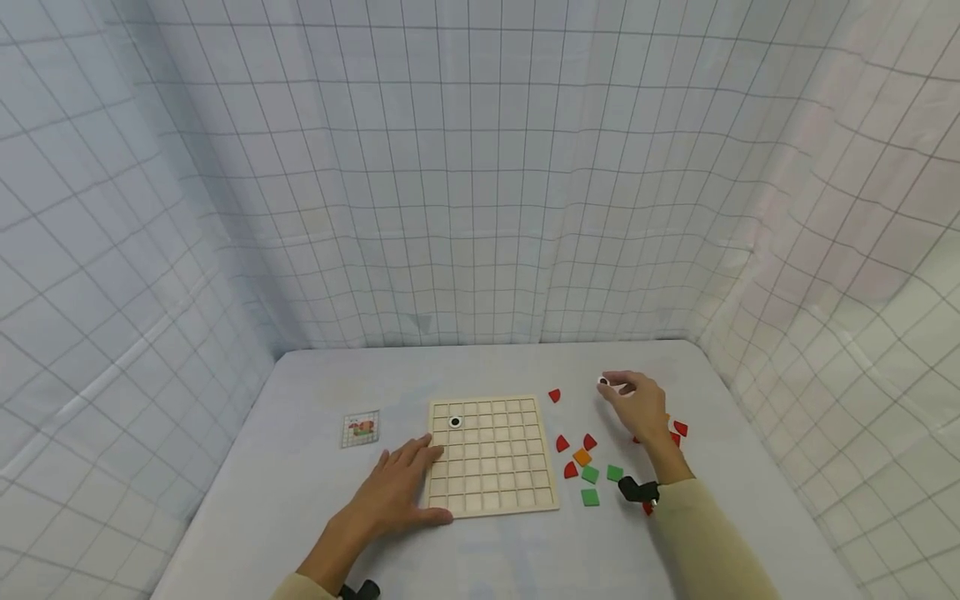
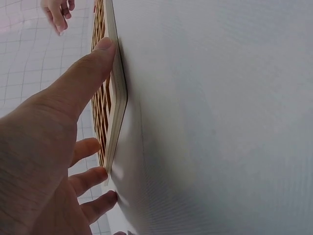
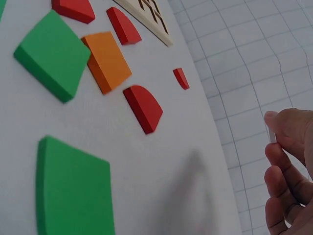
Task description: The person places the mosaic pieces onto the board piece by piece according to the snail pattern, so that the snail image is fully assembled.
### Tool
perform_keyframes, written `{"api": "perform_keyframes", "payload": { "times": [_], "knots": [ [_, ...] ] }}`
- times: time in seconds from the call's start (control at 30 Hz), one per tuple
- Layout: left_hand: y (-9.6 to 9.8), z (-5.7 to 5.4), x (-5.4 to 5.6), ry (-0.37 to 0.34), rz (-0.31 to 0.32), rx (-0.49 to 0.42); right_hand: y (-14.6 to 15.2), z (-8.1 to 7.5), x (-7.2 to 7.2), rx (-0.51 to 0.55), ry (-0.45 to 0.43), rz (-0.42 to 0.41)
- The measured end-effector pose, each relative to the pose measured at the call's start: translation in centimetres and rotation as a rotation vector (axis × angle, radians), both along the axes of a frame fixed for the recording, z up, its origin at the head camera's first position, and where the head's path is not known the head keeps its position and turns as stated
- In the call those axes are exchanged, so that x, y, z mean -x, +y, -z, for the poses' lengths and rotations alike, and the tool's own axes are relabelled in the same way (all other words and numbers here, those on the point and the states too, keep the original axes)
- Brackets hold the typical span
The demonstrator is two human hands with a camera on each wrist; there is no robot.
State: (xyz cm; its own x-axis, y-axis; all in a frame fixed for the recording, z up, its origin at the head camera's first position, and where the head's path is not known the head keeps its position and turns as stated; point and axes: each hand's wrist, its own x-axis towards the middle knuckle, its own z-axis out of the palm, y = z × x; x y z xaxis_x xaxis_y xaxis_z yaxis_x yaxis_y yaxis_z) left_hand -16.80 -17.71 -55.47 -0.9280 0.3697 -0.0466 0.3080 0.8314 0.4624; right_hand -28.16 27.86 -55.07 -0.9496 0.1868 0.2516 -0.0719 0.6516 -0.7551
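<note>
Pinches a black-and-white disc [image 1: 603, 381] in the right hand [image 1: 637, 408], rests the spread left hand [image 1: 401, 487] on the gridded board [image 1: 495, 462], seemingly mid-fetch, probably needing level placement there.

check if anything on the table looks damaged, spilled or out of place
Nothing looks damaged or spilled. The loose tiles to the right of the grid board lie at mixed angles, but seem simply scattered, so nothing really stands out as odd.
</note>
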Motion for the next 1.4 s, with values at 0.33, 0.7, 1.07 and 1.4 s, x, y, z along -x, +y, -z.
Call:
{"api": "perform_keyframes", "payload": {
  "times": [0.33, 0.7, 1.07, 1.4],
  "knots": [
    [-0.5, 0.1, 0.0, -0.010, -0.005, 0.032, -4.9, 0.8, 0.4, -0.012, -0.014, -0.069],
    [-0.5, 0.2, 0.1, -0.016, -0.001, 0.018, -9.0, 1.2, 0.1, -0.012, 0.036, -0.250],
    [-0.4, 0.3, 0.4, -0.020, 0.010, -0.002, -12.3, 1.4, -0.4, -0.020, 0.019, -0.409],
    [-0.2, 0.4, 0.3, -0.019, 0.025, -0.001, -15.1, 2.1, -0.1, -0.047, -0.084, -0.535]
  ]
}}
